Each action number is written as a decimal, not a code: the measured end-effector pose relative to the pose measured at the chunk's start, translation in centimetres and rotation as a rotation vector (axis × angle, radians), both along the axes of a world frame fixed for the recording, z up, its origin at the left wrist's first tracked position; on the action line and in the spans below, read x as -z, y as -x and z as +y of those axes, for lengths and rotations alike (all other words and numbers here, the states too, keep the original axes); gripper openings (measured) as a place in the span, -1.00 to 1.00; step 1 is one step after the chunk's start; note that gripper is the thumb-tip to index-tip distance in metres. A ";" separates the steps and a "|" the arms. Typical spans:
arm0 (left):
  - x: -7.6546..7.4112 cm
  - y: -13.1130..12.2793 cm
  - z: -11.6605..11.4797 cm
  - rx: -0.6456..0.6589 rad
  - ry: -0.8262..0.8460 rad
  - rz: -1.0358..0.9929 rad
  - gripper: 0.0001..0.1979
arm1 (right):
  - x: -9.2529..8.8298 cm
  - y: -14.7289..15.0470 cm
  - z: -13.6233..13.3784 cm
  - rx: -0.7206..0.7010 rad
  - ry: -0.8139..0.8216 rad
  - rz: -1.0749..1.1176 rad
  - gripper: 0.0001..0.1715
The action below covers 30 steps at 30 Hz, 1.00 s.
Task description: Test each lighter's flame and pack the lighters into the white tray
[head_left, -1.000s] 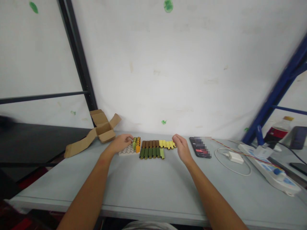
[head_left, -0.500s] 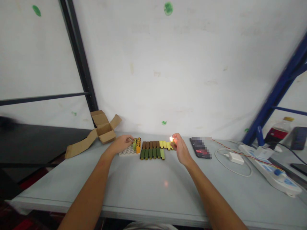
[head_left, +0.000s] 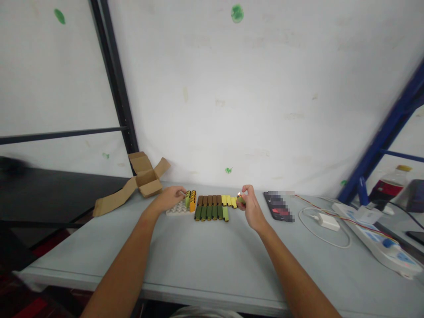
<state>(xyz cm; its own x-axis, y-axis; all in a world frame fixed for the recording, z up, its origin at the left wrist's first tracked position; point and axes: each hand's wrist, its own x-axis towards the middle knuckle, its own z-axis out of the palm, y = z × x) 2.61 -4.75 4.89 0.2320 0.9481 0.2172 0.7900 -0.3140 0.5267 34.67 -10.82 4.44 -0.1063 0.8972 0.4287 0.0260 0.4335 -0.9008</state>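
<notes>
Right hand (head_left: 253, 212) clamped on a green lighter (head_left: 241, 200), left hand (head_left: 169, 199) at a white tray (head_left: 179, 213), both near the table's (head_left: 205, 256) far edge.
The right fingers curl around the lighter, thumb and forefinger slightly apart beside a small bright spot at its top; the left fingertips draw close together over the tray's far side, though whether they grip anything cannot be told. Orange lighters (head_left: 192, 202) and light-green ones stand upright in the tray's right end, pale sockets showing to their left. Toward the far left corner, a cardboard box (head_left: 149, 187) sits open, flaps spread. Brown lighters (head_left: 210, 200), yellow lighters (head_left: 227, 200) and dark-green lighters (head_left: 208, 213) lie in rows between the hands.
</notes>
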 end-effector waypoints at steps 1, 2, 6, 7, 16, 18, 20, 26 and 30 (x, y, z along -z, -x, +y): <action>0.0 0.0 0.0 -0.003 -0.002 0.005 -0.64 | 0.1 0.0 0.1 0.006 0.001 -0.009 -0.84; 0.0 0.1 0.0 -0.010 -0.006 0.008 -0.64 | 0.1 -0.1 0.1 0.014 0.006 -0.017 -0.82; 0.1 0.2 0.2 -0.038 -0.029 0.000 -0.66 | 0.4 -0.2 0.3 0.039 0.060 -0.060 -0.65; 0.1 0.2 0.2 -0.044 -0.035 -0.001 -0.67 | 0.4 -0.2 0.3 0.039 0.080 -0.071 -0.62; -1.0 -1.5 -0.5 -0.219 -0.358 -0.145 -0.72 | 1.6 0.4 0.5 -0.042 0.060 -0.269 -0.54; -1.5 -2.6 -1.2 -0.153 -0.405 -0.244 -0.71 | 1.8 0.6 0.5 -0.050 0.036 -0.283 -0.57; -1.9 -3.9 -2.0 -0.029 -0.391 -0.319 -0.71 | 2.0 1.0 0.5 -0.069 0.005 -0.268 -0.63; -1.5 -8.9 -4.6 0.360 -0.227 -0.309 -0.68 | 2.2 2.1 -0.1 -0.128 -0.118 -0.277 -0.68; -0.9 -10.8 -5.2 0.458 -0.230 -0.304 -0.75 | 2.5 3.0 -0.6 -0.196 -0.153 -0.298 -0.66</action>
